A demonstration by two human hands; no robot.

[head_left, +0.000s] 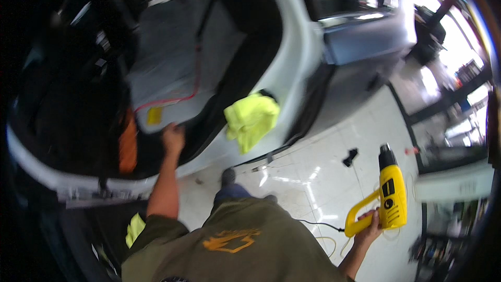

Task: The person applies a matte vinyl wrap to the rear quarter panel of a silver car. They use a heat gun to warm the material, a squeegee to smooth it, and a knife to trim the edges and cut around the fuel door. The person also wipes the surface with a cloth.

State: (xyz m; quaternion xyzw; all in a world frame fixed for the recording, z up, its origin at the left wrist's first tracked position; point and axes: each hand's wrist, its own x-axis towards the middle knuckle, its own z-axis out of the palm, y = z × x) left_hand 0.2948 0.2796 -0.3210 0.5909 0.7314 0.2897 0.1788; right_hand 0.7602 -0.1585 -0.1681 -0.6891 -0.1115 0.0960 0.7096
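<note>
My right hand (pixel 369 230) grips a yellow heat gun (pixel 391 193) by its handle, nozzle upward, a black cord running from its base. My left hand (pixel 174 137), blurred, is curled at the black inner edge of the car's door opening (pixel 198 141); what its fingers hold, if anything, is unclear. Just left of it lie an orange object (pixel 128 143) and, on the pale vehicle floor (pixel 172 68), a yellow patch (pixel 154 115) and a red wire (pixel 182 97). A bright yellow-green cloth (pixel 250 120) drapes over the pale sill to the right.
The open car door (pixel 365 47) is at upper right. On the tiled floor (pixel 323 177) are my feet (pixel 228 176), a small black object (pixel 349 157) and loose cords. Another yellow-green cloth (pixel 134 230) hangs at lower left. Glazed partitions and shelving (pixel 433 235) line the right.
</note>
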